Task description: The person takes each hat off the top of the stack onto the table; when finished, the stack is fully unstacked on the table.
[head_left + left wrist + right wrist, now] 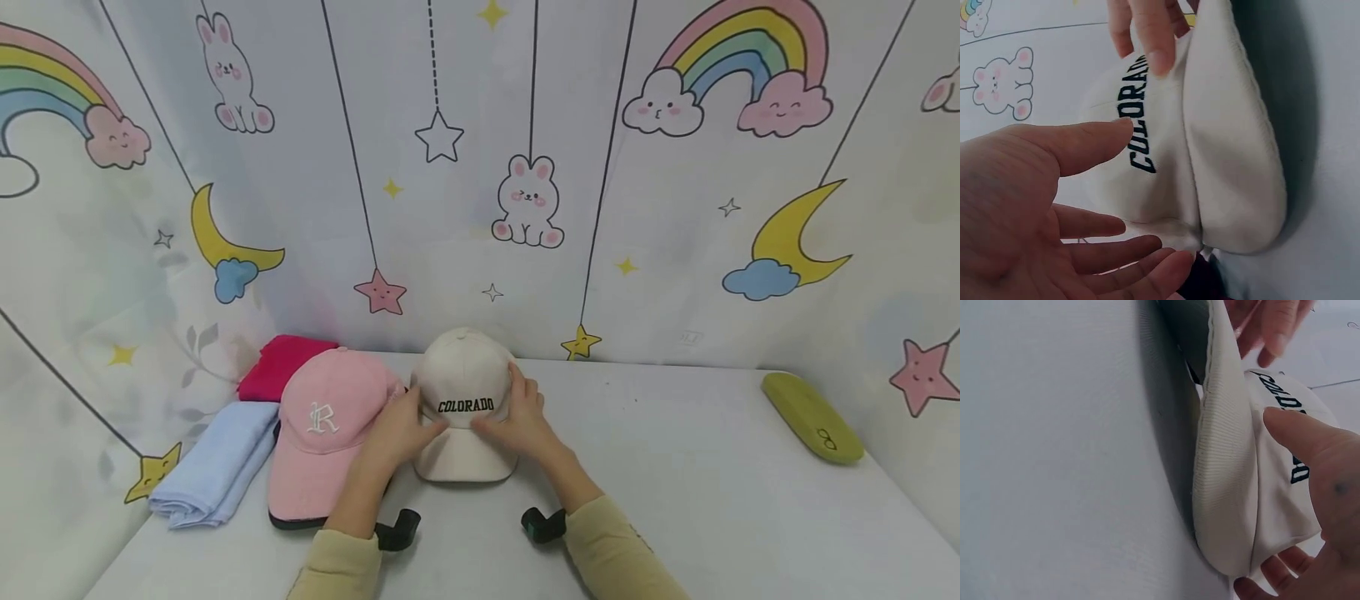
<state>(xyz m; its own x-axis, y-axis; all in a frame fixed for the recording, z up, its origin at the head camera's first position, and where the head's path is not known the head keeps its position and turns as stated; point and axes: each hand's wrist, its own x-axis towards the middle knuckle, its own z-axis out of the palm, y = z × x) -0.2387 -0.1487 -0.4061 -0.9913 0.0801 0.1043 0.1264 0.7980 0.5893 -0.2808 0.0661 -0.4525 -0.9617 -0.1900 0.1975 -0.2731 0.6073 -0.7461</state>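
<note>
Patterned backdrop (465, 258) along the far side, white table (675, 508) in front. Pink cap (333, 396) left of middle, peak pointing near, white letter on its front. White cap (463, 367) just right of it, upright at the table's far middle, peak also near, COLORADO across the front. Light blue cloth (217, 462), folded, left of the pink cap; red cloth (288, 365) on its far side. Green case (813, 417) well apart at far right.

Left hand (403, 429) is at the white cap's left side, right hand (521, 421) at its right, cap between them. Both: thumb toward the front, fingers spread and only loosely bent. Can't tell how firmly either one bears on the fabric. Tan sleeves (618, 546), black wrist mounts (543, 525) at near side.

Right wrist view adds the peak's underside and a dark gap between it and the table; head view misses both. Left wrist view gives the peak's stitched edge, plus a dark patch (1202, 275) at bottom, unreadable. Red cloth partly hidden by the pink cap. Lettering partly covered by thumbs in both wrist views.
</note>
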